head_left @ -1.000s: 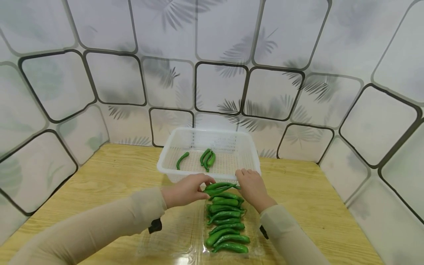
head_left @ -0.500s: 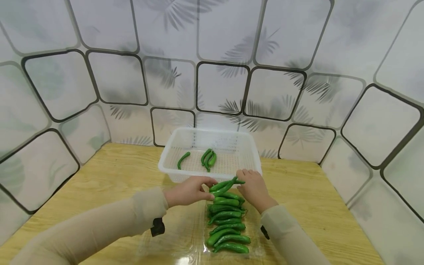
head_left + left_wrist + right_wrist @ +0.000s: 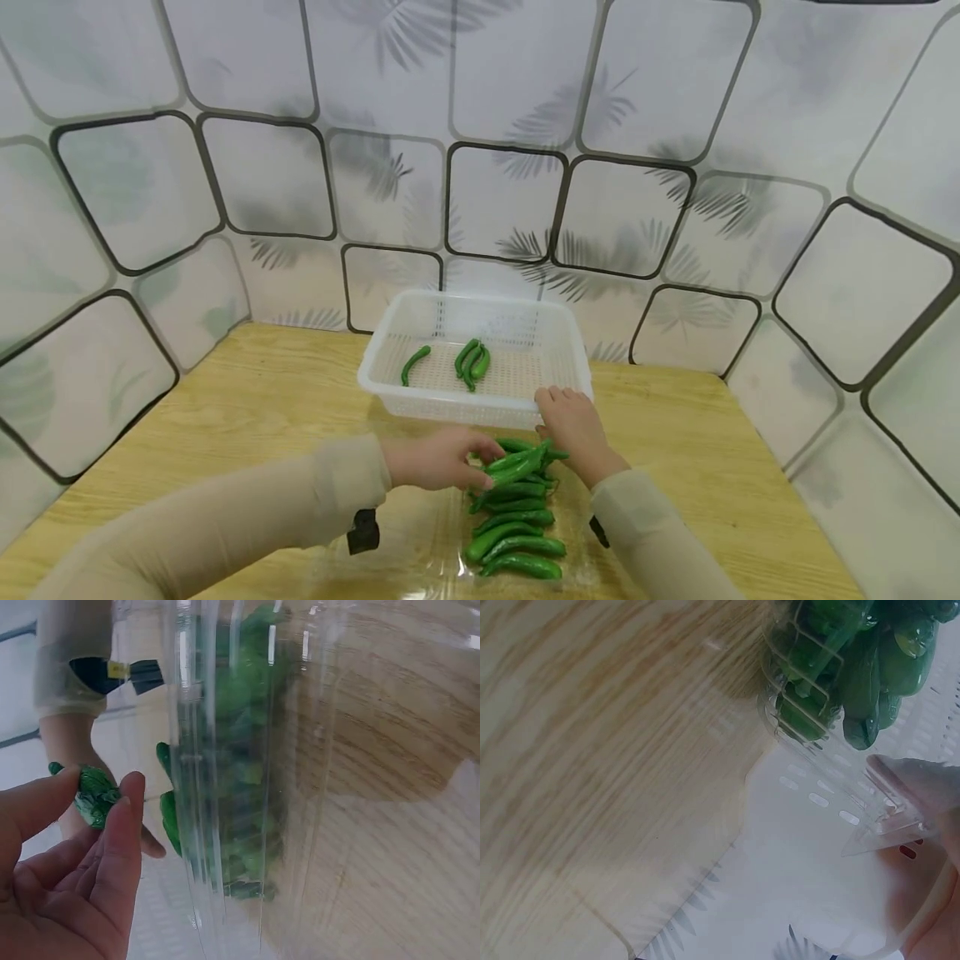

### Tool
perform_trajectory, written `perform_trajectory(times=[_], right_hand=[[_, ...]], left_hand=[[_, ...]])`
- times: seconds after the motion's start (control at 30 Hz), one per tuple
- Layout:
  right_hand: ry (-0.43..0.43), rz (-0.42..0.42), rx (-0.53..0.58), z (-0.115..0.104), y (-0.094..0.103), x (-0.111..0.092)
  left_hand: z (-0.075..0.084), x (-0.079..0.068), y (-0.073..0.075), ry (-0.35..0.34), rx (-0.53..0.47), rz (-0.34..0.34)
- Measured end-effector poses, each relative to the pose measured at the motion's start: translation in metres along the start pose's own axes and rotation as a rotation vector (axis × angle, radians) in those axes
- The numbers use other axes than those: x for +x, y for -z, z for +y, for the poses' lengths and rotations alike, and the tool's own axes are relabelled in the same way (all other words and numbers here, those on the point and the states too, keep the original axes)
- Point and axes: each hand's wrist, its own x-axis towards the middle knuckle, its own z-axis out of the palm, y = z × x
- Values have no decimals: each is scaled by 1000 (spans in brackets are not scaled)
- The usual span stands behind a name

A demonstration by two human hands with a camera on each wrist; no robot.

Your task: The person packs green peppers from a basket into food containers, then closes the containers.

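Green chili peppers [image 3: 517, 472] are pinched between the thumb and fingers of my left hand [image 3: 446, 458], over the far part of a row. In the left wrist view, one held pepper [image 3: 95, 796] shows at the fingertips. Below, the peppers of the row [image 3: 517, 546] lie side by side in a clear plastic container [image 3: 810, 761], whose lid half [image 3: 401, 533] spreads to the left. My right hand [image 3: 573, 425] holds the container's far right corner, its thumb [image 3: 911, 780] on the clear plastic, its fingers close to the basket's front rim.
A white perforated basket [image 3: 378, 350] stands behind the container. Inside lie a lone pepper [image 3: 415, 364] at left and a small cluster [image 3: 471, 364] near the middle. Wooden table [image 3: 285, 392] extends on both sides, up to a patterned backdrop [image 3: 502, 200].
My left hand has drawn the held peppers away from the basket, toward me and slightly right, over the row. The right hand stays at the container's corner.
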Motion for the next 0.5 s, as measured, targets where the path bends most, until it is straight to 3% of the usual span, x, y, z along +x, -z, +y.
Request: perform_trajectory(times=[0.2,0.5], right_hand=[[8,40,-6,2,1,0],[-6,-6,18,-1,2,0]], left_hand=[[3,3,-8,-40,278,-17],[4,5,-24,-135,628,12]])
